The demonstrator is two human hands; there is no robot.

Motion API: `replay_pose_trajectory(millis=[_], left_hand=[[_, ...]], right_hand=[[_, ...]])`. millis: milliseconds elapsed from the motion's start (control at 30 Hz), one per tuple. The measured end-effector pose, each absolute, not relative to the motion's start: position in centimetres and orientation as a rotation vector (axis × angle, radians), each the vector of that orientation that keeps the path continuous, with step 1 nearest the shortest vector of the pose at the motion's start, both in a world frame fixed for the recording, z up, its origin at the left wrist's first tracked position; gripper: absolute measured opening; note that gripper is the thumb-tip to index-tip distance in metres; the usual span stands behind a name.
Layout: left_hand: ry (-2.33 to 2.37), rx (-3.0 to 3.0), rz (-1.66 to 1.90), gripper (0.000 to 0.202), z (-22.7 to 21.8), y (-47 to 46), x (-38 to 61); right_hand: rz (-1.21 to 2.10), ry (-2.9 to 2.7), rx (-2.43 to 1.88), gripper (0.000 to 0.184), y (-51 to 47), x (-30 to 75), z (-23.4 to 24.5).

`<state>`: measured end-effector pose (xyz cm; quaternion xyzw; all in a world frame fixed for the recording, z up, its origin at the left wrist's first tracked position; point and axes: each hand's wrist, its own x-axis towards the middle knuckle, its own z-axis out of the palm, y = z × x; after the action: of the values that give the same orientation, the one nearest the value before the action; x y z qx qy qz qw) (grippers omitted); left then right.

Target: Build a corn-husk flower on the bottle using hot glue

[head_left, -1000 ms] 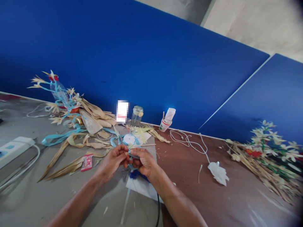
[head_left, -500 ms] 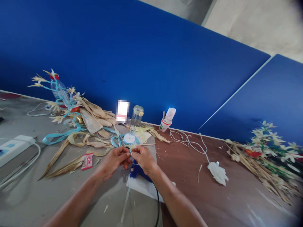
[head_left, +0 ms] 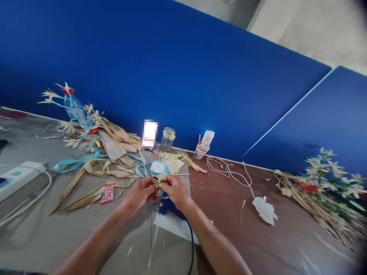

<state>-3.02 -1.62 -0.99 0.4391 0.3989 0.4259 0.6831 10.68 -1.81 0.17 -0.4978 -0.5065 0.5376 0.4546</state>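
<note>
My left hand (head_left: pixel 142 193) and my right hand (head_left: pixel 174 190) meet at the middle of the table, fingertips pinched together on a small piece of straw and light blue ribbon (head_left: pixel 159 184). Just behind them lies a light blue ribbon spool (head_left: pixel 157 167). Under my right hand a blue glue gun (head_left: pixel 167 206) rests on white paper (head_left: pixel 175 225), its black cord (head_left: pixel 191 248) running toward me. Dried husk strips (head_left: pixel 86 191) lie left of my hands.
A plastic bottle with straw flowers and blue ribbon (head_left: pixel 75 110) stands at the back left beside a husk pile. A glass jar (head_left: pixel 167 139), a paper cup (head_left: pixel 201 149), a white cable (head_left: pixel 229 172), a power strip (head_left: pixel 17 177) and a finished flower bundle (head_left: pixel 323 187) surround the spot.
My hands have shifted slightly away from me and closed their fingertips tighter together; the blue glue gun under my right hand has come into view. The view has drifted a little.
</note>
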Motion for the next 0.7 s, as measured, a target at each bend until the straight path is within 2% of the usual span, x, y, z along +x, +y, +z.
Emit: replay_pose_trajectory(millis=[200, 400, 533, 700], left_hand=[[0.978, 1.019, 1.018, 0.021, -0.1, -1.6, -3.5], [0.964, 1.084, 1.1, 0.02, 0.3, -1.3, -4.0], [0.967, 1.115, 1.122, 0.022, 0.1, -1.2, -4.0], [0.951, 0.973, 1.117, 0.031, -0.1, -1.0, -3.9]], right_hand=[[1.589, -1.09, -1.145, 0.019, -1.6, 11.4, 0.4], [1.525, -1.209, -1.115, 0.016, -0.5, 13.1, 0.2], [1.514, -1.206, -1.104, 0.022, 0.4, 13.4, -0.4], [1.295, -1.277, -1.233, 0.026, 1.0, 14.3, -0.2]])
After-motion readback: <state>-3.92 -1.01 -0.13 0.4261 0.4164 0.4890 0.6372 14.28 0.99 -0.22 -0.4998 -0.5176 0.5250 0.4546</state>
